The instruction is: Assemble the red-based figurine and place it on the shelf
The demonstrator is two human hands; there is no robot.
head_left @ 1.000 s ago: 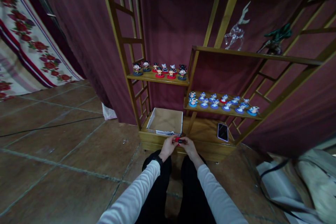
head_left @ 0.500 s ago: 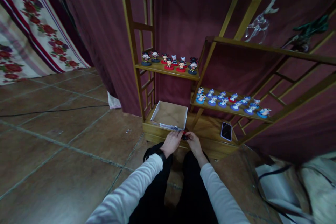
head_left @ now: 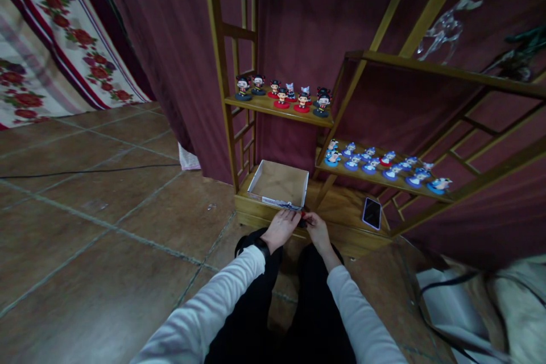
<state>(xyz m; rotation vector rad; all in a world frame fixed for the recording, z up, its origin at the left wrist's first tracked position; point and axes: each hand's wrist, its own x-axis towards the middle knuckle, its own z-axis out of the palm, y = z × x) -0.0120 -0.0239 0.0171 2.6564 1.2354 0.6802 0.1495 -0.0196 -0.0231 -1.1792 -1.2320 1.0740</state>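
My left hand [head_left: 281,228] and my right hand [head_left: 318,231] meet just in front of the low cabinet, fingers closed. Between their fingertips is a small red-and-black figurine [head_left: 302,220], largely covered by the fingers. Right behind them a shallow cardboard box [head_left: 278,183] with white sides rests on the cabinet top. On the upper left shelf stand several figurines [head_left: 281,99] with black hair and red or dark bases. Several blue-and-white figurines [head_left: 370,166], one on a red base, line the lower right shelf.
A phone [head_left: 372,214] lies on the right of the wooden cabinet top [head_left: 341,205]. Higher up at right stands a clear glass deer [head_left: 446,34]. Bags with a dark strap [head_left: 443,281] sit on the floor at right. A black cable [head_left: 85,170] crosses the tiles at left.
The view has shifted slightly, so the shelves appear a little further right. Both hands stay together on the red-and-black figurine, with barely any change in their grip.
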